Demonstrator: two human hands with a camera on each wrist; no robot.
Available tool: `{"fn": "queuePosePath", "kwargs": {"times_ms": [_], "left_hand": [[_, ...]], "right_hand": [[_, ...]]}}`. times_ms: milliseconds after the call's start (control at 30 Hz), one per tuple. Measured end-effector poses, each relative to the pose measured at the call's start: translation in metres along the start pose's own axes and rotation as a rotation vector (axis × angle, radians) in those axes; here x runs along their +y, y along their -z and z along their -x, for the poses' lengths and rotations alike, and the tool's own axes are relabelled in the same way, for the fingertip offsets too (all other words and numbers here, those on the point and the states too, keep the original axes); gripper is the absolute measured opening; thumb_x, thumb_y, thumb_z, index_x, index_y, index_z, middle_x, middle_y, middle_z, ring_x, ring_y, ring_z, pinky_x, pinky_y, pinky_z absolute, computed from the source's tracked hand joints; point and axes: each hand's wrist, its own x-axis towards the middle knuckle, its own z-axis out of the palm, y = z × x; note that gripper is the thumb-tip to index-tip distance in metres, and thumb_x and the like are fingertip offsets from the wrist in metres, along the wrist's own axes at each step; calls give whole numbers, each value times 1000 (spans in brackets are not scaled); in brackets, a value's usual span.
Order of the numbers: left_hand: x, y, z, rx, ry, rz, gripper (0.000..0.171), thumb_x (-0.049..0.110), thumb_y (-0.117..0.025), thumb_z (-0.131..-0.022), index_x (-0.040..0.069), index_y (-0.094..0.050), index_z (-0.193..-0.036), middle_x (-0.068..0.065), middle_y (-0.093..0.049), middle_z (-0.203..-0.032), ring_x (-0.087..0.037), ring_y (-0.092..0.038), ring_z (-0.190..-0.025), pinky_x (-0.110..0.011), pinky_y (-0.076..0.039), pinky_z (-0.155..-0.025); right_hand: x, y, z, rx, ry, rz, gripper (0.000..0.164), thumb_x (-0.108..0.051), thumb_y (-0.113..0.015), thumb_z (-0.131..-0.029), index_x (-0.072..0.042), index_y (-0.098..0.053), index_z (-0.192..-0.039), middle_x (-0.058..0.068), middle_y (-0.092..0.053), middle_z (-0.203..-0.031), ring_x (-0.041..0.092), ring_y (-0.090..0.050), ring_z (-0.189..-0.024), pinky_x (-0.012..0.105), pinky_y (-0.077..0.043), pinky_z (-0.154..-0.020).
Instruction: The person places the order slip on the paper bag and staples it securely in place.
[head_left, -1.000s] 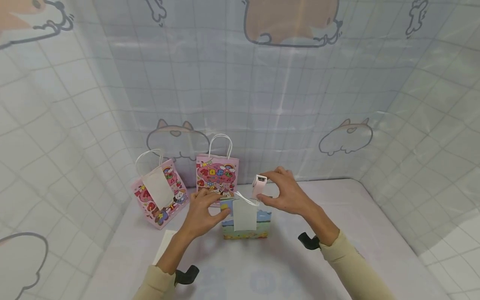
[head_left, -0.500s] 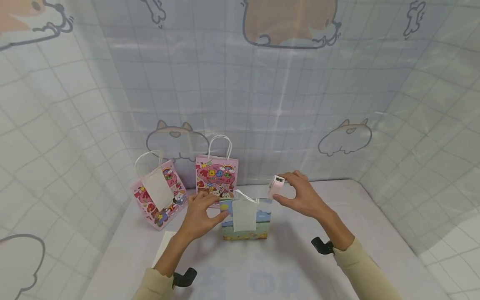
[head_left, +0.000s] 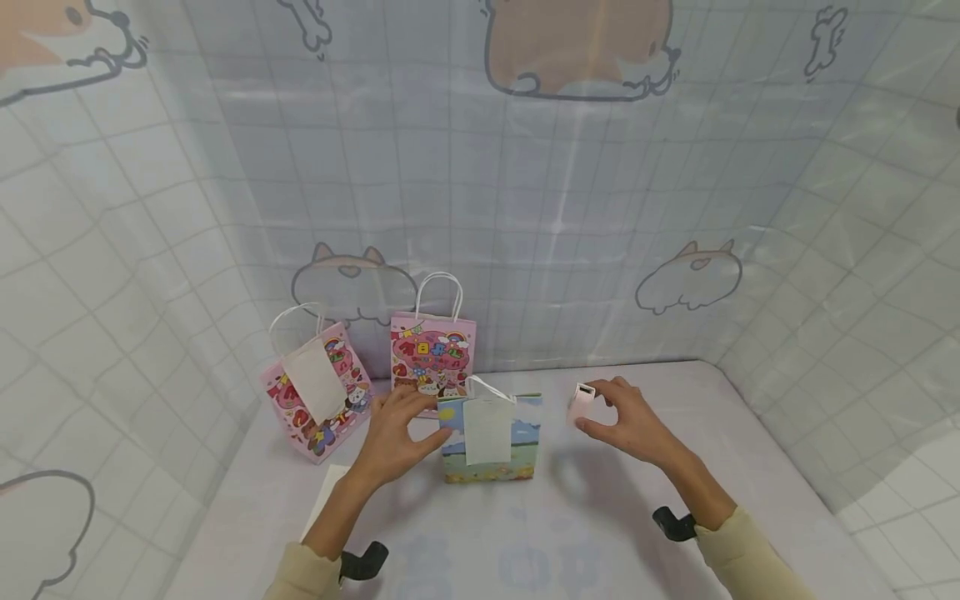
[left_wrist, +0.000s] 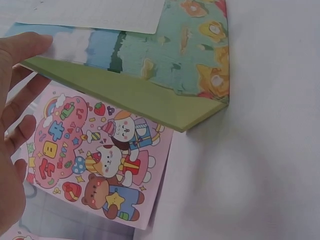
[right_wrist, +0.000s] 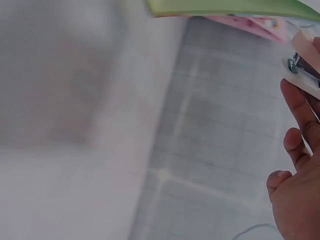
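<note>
A blue-green gift bag (head_left: 527, 454) stands upright in the middle of the table, a white paper card (head_left: 489, 433) against its front and a white handle above. My left hand (head_left: 393, 442) pinches the bag's upper left edge. In the left wrist view the thumb (left_wrist: 32, 45) lies on the front, with fingers behind. To the right of the bag, apart from it, my right hand (head_left: 628, 422) holds a small pink stapler (head_left: 581, 406) between thumb and fingers. The stapler's metal end (right_wrist: 294, 65) shows at the right wrist view's edge.
Behind stands a pink gift bag (head_left: 433, 350) near the wall. Another pink gift bag (head_left: 358, 367) leans at the left, with a white card (head_left: 315, 381) on its front. A white paper piece (head_left: 326, 496) lies partly under my left forearm. Tile-patterned sheets wall the table in.
My right hand has moved right and down with the stapler, away from the blue-green bag's top. The left hand keeps its hold on the bag's edge.
</note>
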Motion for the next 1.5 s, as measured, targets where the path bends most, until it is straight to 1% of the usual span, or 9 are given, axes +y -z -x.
{"fn": "queuePosePath", "kwargs": {"times_ms": [100,233,367,467,567,800,1167,1400,1500], "left_hand": [[-1,-1,2,-7,7,2,41,40,-84,-79,19,-73,-112,3,-72,-114,-26,-53,-120,-48,-27,-91],[-2,-1,4,-16,19,8,41,40,-83,-80,19,-72,-113,1,-72,-116,-30,-51,-124,-50,-27,-92],[-3,-1,4,-26,27,10,41,40,-83,-80,18,-72,-113,1,-71,-116,-25,-50,-123,-50,-26,-92],[-4,-2,4,-28,32,4,42,40,-83,-80,19,-72,-114,2,-71,-116,-23,-50,-121,-48,-27,-91],[-4,-3,4,-26,30,2,43,41,-83,-80,18,-72,-115,1,-71,-116,-22,-51,-118,-48,-27,-90],[-4,-2,3,-25,19,-4,44,41,-83,-80,17,-72,-115,0,-71,-116,-24,-52,-118,-49,-28,-89],[-3,-2,5,-44,34,-9,47,40,-83,-80,17,-72,-119,-1,-70,-119,-23,-52,-117,-49,-27,-90],[-8,-4,8,-109,76,-7,53,39,-83,-81,15,-69,-126,-5,-68,-126,-27,-54,-120,-53,-25,-98],[-11,-5,8,-123,86,5,55,38,-84,-81,15,-68,-128,-5,-68,-128,-28,-54,-121,-52,-25,-99]], "right_hand": [[12,-9,10,-48,-43,-1,56,-43,-79,-85,-14,-63,-130,-2,-57,-100,21,-42,-91,37,-35,-70],[25,-18,20,-148,-102,-23,55,-44,-79,-85,-16,-62,-129,-7,-62,-101,23,-46,-92,39,-33,-77],[36,-26,26,-240,-174,-79,57,-44,-79,-84,-17,-59,-130,-10,-64,-98,25,-53,-98,41,-39,-84],[44,-32,28,-295,-227,-122,58,-43,-79,-84,-16,-57,-131,-6,-66,-96,22,-58,-93,40,-46,-80],[52,-38,31,-328,-278,-152,59,-41,-80,-83,-14,-57,-130,-3,-66,-95,19,-59,-86,37,-48,-73],[65,-43,33,-335,-336,-154,58,-40,-80,-83,-14,-57,-130,-1,-67,-95,18,-58,-83,35,-47,-71],[86,-38,36,-318,-246,-97,50,-40,-72,-92,-6,-62,-128,0,-62,-100,18,-51,-87,32,-42,-71],[87,-36,37,-303,-286,-109,45,-40,-71,-92,-11,-64,-125,1,-62,-101,18,-54,-87,37,-45,-75],[89,-36,37,-310,-291,-124,46,-40,-71,-92,-10,-64,-126,2,-62,-101,19,-53,-88,38,-45,-76]]}}
